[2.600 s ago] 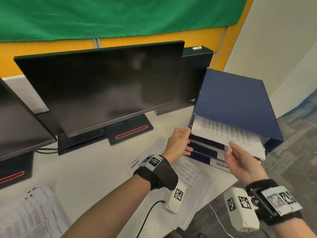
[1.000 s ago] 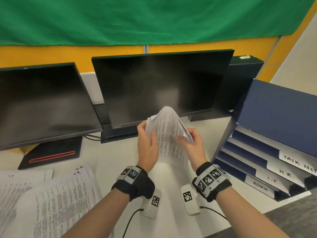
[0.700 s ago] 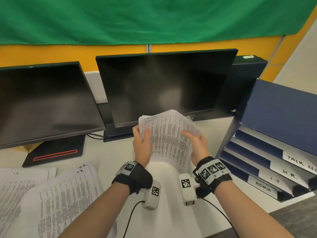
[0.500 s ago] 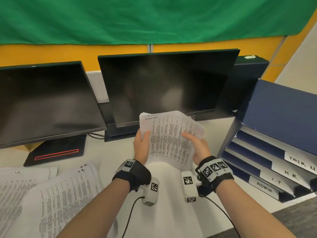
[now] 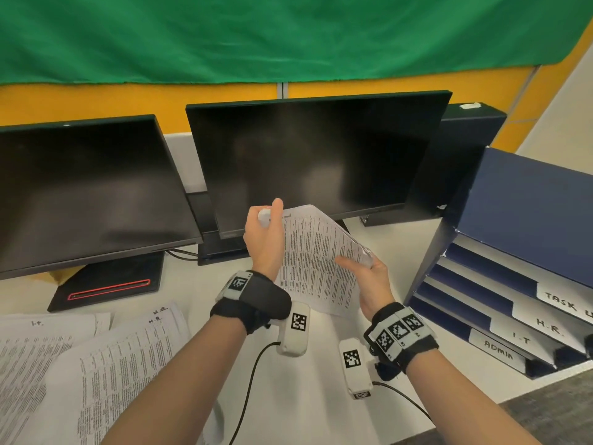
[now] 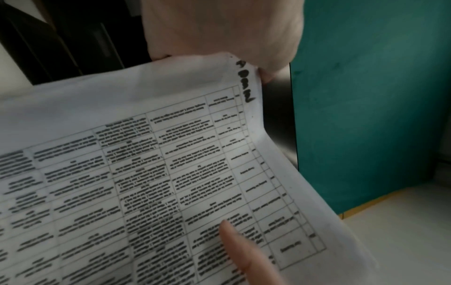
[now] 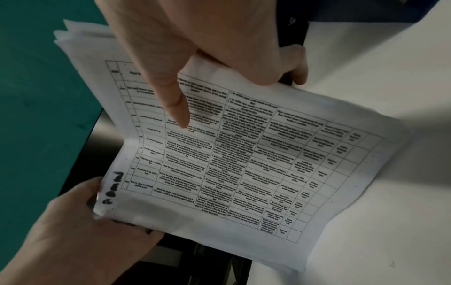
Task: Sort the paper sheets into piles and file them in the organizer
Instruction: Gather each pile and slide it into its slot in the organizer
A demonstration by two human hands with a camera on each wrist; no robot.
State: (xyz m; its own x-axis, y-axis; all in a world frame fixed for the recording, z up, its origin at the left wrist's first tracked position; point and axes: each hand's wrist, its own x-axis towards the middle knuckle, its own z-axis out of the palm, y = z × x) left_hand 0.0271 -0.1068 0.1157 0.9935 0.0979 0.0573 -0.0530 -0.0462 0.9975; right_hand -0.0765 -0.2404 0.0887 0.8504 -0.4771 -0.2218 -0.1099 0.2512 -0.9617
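A stack of printed table sheets (image 5: 313,261) hangs in the air in front of the middle monitor, tilted down to the right. The top sheet (image 6: 171,164) is marked "ADMIN" by hand at one corner. My left hand (image 5: 269,220) pinches that marked corner (image 7: 109,192). My right hand (image 5: 356,263) grips the opposite edge, thumb (image 7: 175,104) on the printed face and fingers behind. The blue organizer (image 5: 529,220) stands at the right with slots labelled TASK, H.R., I.T and ADMIN (image 5: 499,350). White paper shows in its slots.
Two dark monitors (image 5: 314,159) stand at the back of the white desk (image 5: 305,396). At the left lie a pile marked I.T. (image 5: 35,348) and a pile marked H.R. (image 5: 122,364). Cables run from my wrist units over the desk's front.
From the organizer, my hands came back to the desk's middle with a new stack. In the last half second my left hand rose and the right sank, tilting the stack.
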